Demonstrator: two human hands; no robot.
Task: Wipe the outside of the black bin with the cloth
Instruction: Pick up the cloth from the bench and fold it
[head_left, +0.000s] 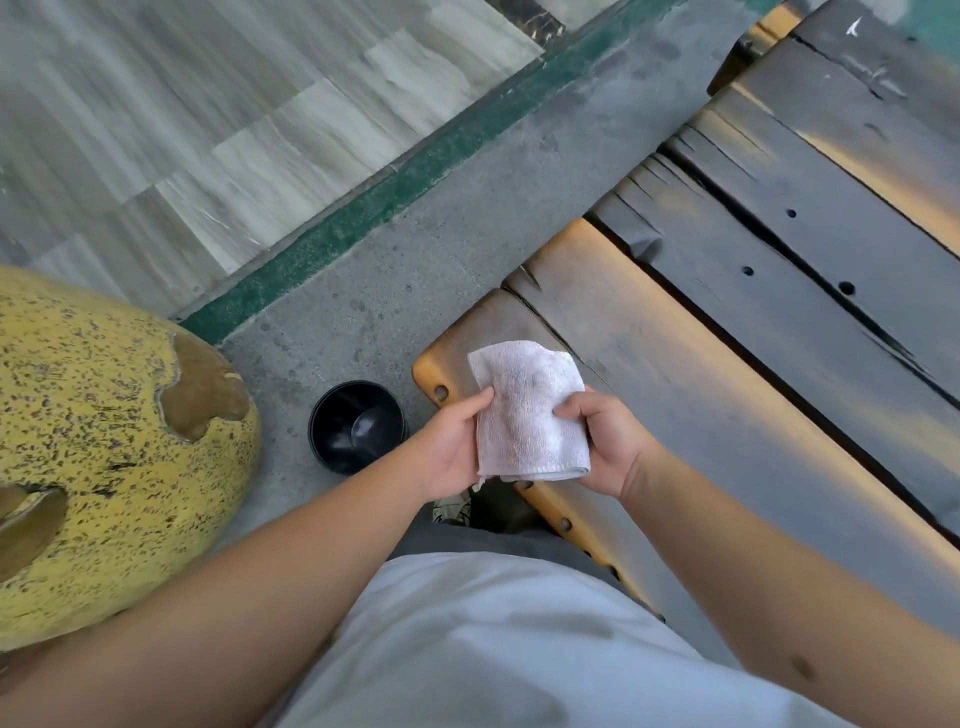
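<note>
A grey concrete floor (467, 218) fills the middle of the view, running from beyond the hands down under them. Past it, up and to the left of the hands, lies pale streaked stone tiling (208, 130), parted from the concrete by a dark green painted strip (395, 192). To the right of the hands and beyond them stretches a weathered bench of thick wooden planks (753, 322), dark grey with worn orange edges and bolt holes; its near corner sits directly under the hands. Far to the left of the left hand bulges a large rounded yellow speckled stone-like form (104, 441) with brown chipped patches. A white shirt (493, 649) covers the foreground below the forearms.

The small round black plastic bin (357, 427) stands upright on the concrete, just left of the left hand, open top facing up, untouched. The folded white terry cloth (527, 410) is held between both hands above the bench corner. The left hand (452, 447) pinches its left edge with the thumb on top; the right hand (605, 441) grips the right edge, fingers curled behind it.
</note>
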